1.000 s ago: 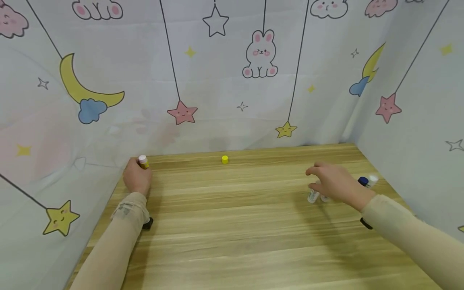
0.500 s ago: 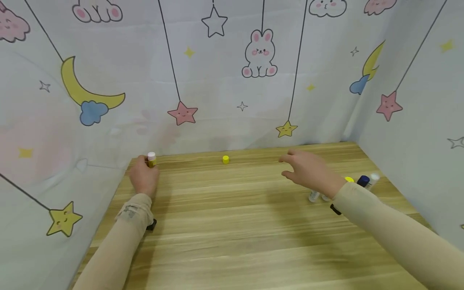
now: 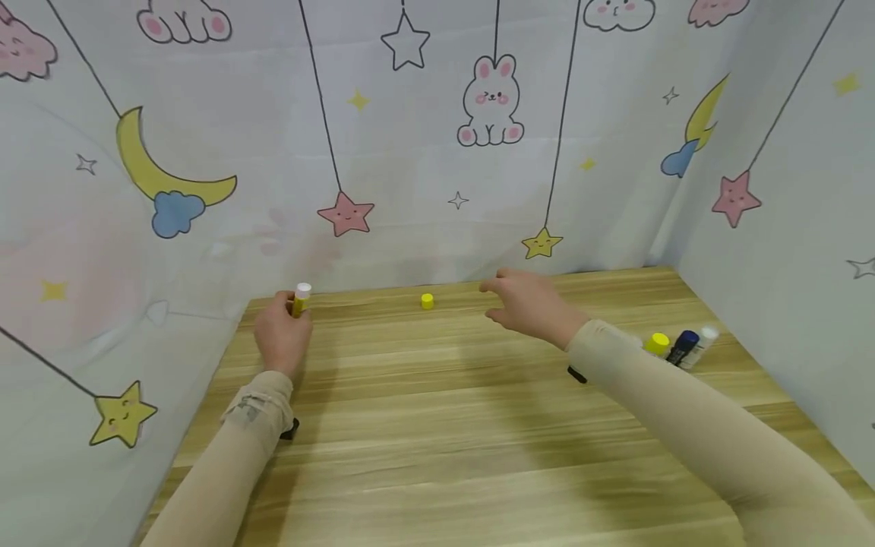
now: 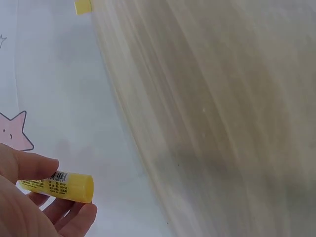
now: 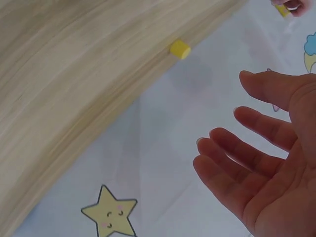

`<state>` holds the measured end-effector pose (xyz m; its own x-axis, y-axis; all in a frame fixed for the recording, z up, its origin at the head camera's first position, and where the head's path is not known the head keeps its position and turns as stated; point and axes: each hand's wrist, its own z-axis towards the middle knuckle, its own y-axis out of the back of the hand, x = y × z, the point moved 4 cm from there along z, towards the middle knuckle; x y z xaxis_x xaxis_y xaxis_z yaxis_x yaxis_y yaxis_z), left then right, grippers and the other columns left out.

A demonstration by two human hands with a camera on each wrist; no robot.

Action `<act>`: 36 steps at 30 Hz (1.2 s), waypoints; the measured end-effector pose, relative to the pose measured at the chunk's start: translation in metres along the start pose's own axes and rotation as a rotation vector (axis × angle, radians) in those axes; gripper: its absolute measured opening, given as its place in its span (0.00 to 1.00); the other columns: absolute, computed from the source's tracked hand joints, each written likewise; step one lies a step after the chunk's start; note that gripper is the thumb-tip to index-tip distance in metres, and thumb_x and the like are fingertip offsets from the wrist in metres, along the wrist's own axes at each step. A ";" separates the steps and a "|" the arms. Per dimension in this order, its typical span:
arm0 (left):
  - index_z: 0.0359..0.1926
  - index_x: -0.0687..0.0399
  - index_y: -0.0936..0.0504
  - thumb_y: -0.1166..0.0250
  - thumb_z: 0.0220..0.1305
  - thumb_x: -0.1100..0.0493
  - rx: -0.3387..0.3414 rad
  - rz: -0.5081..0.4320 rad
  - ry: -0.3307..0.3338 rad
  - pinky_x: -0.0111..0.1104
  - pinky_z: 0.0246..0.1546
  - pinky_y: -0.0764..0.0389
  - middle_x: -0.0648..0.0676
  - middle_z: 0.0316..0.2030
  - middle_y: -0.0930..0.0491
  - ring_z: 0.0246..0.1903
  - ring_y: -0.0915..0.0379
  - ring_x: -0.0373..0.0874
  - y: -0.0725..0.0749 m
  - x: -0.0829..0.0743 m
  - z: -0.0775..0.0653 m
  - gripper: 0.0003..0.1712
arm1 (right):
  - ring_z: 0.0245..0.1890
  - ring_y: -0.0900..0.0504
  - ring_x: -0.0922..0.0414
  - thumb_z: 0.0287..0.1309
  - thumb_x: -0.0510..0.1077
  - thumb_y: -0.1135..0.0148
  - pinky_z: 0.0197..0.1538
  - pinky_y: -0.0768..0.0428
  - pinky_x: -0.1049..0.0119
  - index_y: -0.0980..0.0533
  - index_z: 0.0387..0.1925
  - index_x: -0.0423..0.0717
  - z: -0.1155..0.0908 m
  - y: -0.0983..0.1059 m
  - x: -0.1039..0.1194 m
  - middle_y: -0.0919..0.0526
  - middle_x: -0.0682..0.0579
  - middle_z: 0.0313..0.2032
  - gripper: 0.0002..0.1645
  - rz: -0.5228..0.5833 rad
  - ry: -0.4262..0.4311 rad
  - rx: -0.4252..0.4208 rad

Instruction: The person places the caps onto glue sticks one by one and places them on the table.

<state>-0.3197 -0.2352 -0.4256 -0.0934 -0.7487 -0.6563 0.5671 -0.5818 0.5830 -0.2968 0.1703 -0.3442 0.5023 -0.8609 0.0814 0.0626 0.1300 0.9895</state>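
Near the back left corner of the table, my left hand (image 3: pixel 282 334) grips a yellow glue stick (image 3: pixel 299 305) with a white top, held upright. The left wrist view shows the thumb and curled fingers around its printed yellow tube (image 4: pixel 59 186). A small yellow cap (image 3: pixel 427 301) stands alone by the table's back edge. To the right of that cap, my right hand (image 3: pixel 529 308) hovers with loosely bent fingers. In the right wrist view its palm (image 5: pixel 281 197) faces inward and holds nothing, and the yellow cap (image 5: pixel 180 50) is apart from the fingertips.
Several tubes stand at the right: one with a yellow cap (image 3: pixel 658 343), one navy (image 3: pixel 683 348), one white (image 3: pixel 700 346). My right sleeve (image 3: pixel 656 387) partly hides that group. A patterned curtain (image 3: pixel 410 152) borders the wooden table (image 3: pixel 424 425) at the back and sides.
My right hand has moved left, away from the tubes and toward the yellow cap. The left hand has shifted slightly right, still holding the glue stick.
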 end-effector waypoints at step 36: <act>0.54 0.55 0.14 0.23 0.57 0.61 0.105 -0.098 -0.446 0.42 0.30 0.20 0.56 0.38 0.17 0.31 0.20 0.50 -0.015 -0.142 -0.073 0.22 | 0.53 0.22 0.52 0.69 0.40 0.38 0.58 0.24 0.59 0.21 0.60 0.46 0.133 -0.114 0.049 0.21 0.48 0.52 0.19 0.070 0.051 0.143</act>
<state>-0.2553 -0.0972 -0.3759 -0.4981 -0.7385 -0.4545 0.4544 -0.6687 0.5885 -0.3936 0.0478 -0.4376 0.5448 -0.8254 0.1481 -0.0959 0.1142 0.9888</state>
